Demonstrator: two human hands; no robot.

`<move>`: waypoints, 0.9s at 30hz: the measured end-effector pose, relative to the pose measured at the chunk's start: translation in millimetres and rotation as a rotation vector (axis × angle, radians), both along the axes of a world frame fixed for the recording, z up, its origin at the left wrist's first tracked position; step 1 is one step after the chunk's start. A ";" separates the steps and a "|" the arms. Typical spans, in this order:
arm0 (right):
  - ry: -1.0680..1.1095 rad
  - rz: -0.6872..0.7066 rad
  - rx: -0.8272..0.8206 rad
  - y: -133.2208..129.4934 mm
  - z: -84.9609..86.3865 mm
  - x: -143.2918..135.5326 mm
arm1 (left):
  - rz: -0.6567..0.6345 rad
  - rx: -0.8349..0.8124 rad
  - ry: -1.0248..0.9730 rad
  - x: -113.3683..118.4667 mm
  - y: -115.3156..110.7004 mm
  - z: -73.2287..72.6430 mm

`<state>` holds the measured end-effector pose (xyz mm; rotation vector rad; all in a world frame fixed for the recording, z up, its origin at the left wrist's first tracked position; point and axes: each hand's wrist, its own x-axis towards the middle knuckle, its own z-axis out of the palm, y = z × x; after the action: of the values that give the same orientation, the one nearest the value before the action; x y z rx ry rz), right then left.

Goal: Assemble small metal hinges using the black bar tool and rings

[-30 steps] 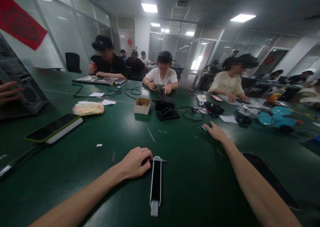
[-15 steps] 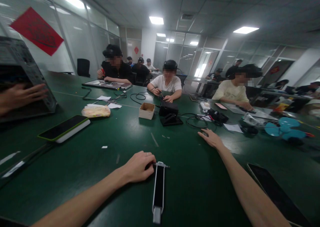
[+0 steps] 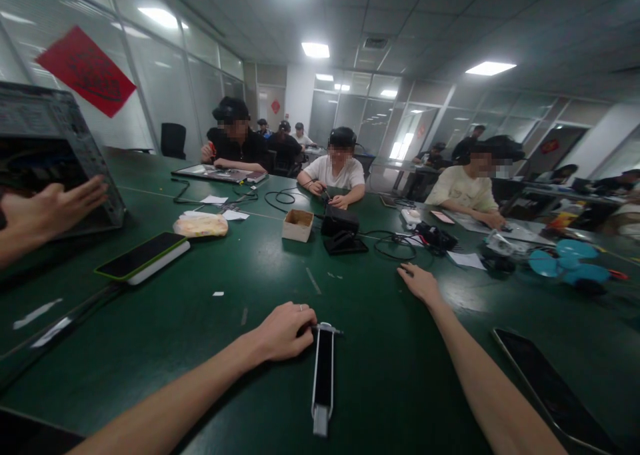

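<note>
My left hand (image 3: 285, 331), with a ring on one finger, rests on the green table (image 3: 380, 375). Its curled fingers grip one end of a thin rod across the top of a long, narrow device (image 3: 323, 378) with a white frame and a black middle. This device lies lengthwise toward me, its pale grey end nearest. Farther off to the right, my right hand (image 3: 419, 283) is palm down with its fingers stretched out to the tabletop. Anything small beneath those fingertips is too hard to make out.
A small cardboard box (image 3: 298, 227) and a black device (image 3: 343, 228) stand ahead. Phones lie at left (image 3: 143, 258) and right (image 3: 550, 381). A co-worker's hand (image 3: 55, 208) is by a metal case (image 3: 100, 148). A blue fan (image 3: 570, 261) is at right; people sit opposite.
My view has shifted slightly, so most things appear a little farther right. My left hand keeps its place at the device. My right hand's fingers have moved slightly against the table.
</note>
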<state>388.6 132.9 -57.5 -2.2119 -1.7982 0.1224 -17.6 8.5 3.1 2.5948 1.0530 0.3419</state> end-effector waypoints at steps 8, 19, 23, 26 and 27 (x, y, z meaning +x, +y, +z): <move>0.056 0.234 0.069 -48.8 9.2 -34.0 | 0.011 -0.018 0.002 -2.1 -0.4 0.0; 0.242 0.494 0.050 -149.1 21.2 -99.8 | -0.008 0.018 0.009 -1.1 1.0 -2.9; 0.226 0.442 0.066 -139.7 32.4 -85.9 | -0.007 0.017 0.011 -2.0 2.7 -6.9; 0.150 0.239 0.080 -104.8 38.3 -59.4 | -0.007 0.014 0.014 -1.9 3.0 -6.8; 0.133 0.206 0.073 -90.4 38.3 -50.7 | -0.008 0.016 0.013 -1.8 2.9 -6.4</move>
<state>337.8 42.5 -19.2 -1.9176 -1.9190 0.2366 -19.4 11.4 -3.3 2.6180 1.0485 0.3328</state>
